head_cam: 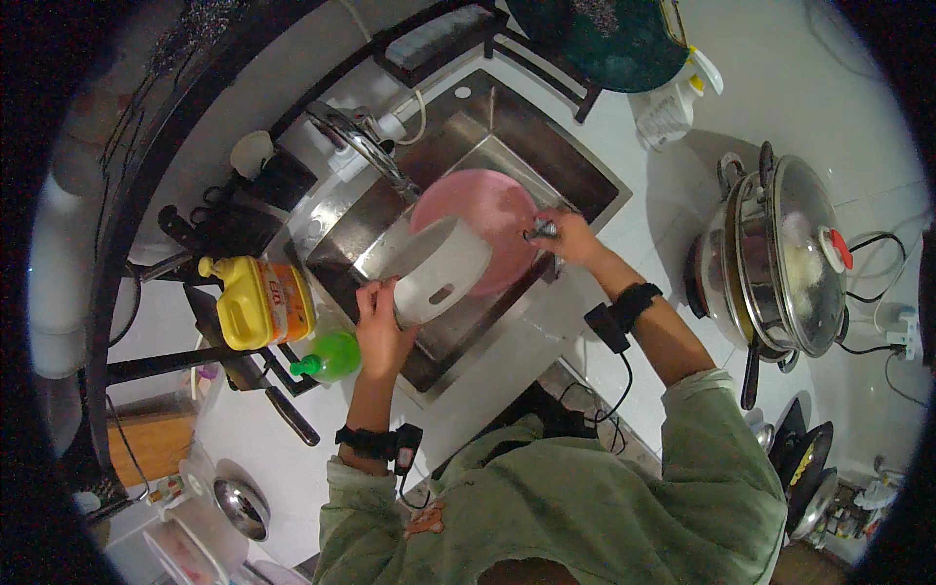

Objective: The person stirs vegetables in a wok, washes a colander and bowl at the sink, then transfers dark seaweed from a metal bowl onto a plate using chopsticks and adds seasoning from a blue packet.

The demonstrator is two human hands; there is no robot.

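In the head view my left hand [384, 325] grips the near left rim of a whitish plastic container [457, 281], which is tilted over the sink and has an oval slot in its wall. My right hand [567, 235] holds a small greyish object [542, 229], perhaps a scrubber; its kind is not clear. A round pink basin [504, 194] lies in the stainless steel sink [592, 164], beneath the container and beside my right hand. The chrome faucet [365, 150] reaches over the sink from the upper left. The container partly covers the basin.
Left of the sink stand a yellow jug [245, 311], a green bottle [333, 358] and a cleaver [285, 409] on a black rack. A spray bottle [667, 113] and a lidded steel steamer pot [753, 256] stand to the right. A metal bowl [241, 508] is at lower left.
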